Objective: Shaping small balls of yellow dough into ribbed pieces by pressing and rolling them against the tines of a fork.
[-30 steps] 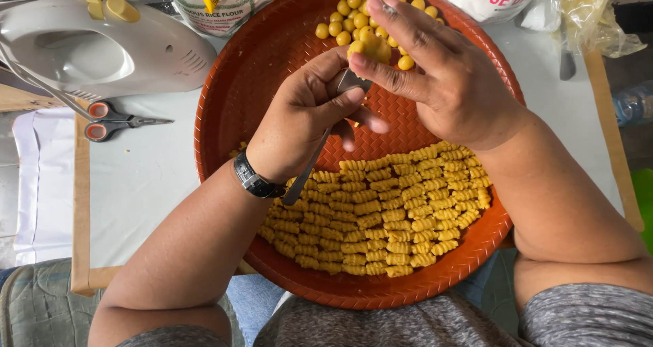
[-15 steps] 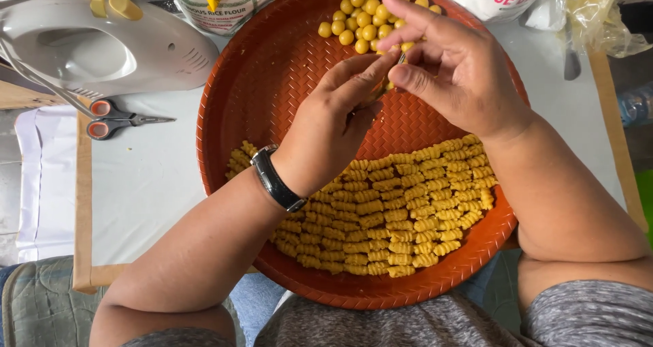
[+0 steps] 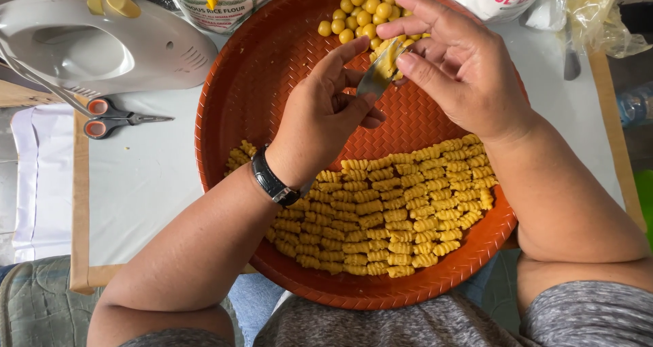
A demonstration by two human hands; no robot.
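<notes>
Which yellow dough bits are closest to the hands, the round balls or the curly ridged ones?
The round balls at the tray's far end, right beside the right hand. The curly ridged pieces lie in rows nearer the person.

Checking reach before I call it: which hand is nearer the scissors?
Left. The left hand is over the tray's middle, right of the scissors; the right hand is farther right.

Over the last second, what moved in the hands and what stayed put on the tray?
The left hand slid down the metal tool and now pinches its lower end. The right hand, earlier cupped over it, has opened, and its thumb presses a bit of yellow dough onto the tool. The rows of ridged pieces, the dough balls, the orange tray, the mixer and the scissors stayed as they were.
</notes>
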